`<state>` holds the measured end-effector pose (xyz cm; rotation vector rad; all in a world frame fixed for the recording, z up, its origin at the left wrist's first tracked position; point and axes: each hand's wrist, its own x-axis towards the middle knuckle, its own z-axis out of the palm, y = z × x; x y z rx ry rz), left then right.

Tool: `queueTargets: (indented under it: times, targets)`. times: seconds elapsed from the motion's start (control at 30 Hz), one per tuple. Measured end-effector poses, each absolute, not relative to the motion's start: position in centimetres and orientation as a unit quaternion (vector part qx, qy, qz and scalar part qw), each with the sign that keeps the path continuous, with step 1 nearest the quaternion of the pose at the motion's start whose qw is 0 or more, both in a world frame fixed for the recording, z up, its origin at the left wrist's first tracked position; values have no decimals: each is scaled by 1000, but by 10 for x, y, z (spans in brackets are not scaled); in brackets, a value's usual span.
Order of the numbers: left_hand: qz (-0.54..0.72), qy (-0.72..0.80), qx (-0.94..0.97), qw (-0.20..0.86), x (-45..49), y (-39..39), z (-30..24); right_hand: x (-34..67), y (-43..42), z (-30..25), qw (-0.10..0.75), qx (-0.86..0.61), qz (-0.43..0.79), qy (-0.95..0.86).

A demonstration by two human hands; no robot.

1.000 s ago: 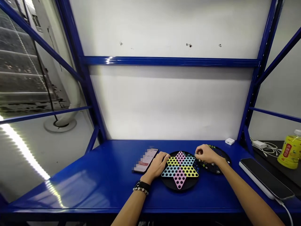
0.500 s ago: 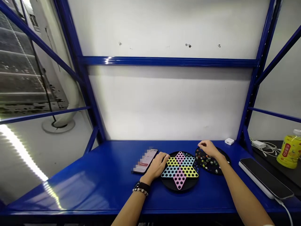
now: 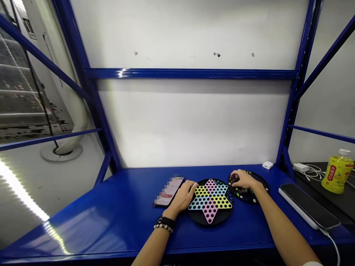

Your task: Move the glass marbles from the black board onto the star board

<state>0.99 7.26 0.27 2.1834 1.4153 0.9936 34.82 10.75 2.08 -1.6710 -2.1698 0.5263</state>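
A round black Chinese-checkers board [image 3: 210, 201] with a star of pink, yellow and light-blue points lies on the blue shelf [image 3: 124, 218]. My left hand [image 3: 183, 196] rests on the board's left rim, fingers curled loosely over the edge. Right of the board sits a black round tray [image 3: 256, 194] holding several coloured marbles. My right hand [image 3: 244, 179] is down in that tray, fingers bent and pinched among the marbles; what they hold is hidden.
A phone [image 3: 169, 191] with a lit screen lies left of the board. A white small box [image 3: 267, 165] sits at the back. At right are a phone on a white power bank [image 3: 307, 205], cables [image 3: 305, 169] and a yellow bottle [image 3: 337, 172].
My right hand moved from the board's right edge back into the marble tray and lowered onto the marbles. My left hand stayed on the rim. The view shifted slightly.
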Motion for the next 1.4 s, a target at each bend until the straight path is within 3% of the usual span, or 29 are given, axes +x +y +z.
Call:
queueTargets:
  times: [0.73, 1.13, 1.4]
  targets:
    - [326, 514, 773, 180, 12, 69, 8, 339, 101, 27, 132, -604, 147, -772]
    - [335, 506, 773, 188, 12, 70, 7, 347, 98, 32, 159, -591, 220, -760]
    - [331, 507, 774, 186, 12, 68, 8, 338, 85, 39, 79, -612, 131, -776]
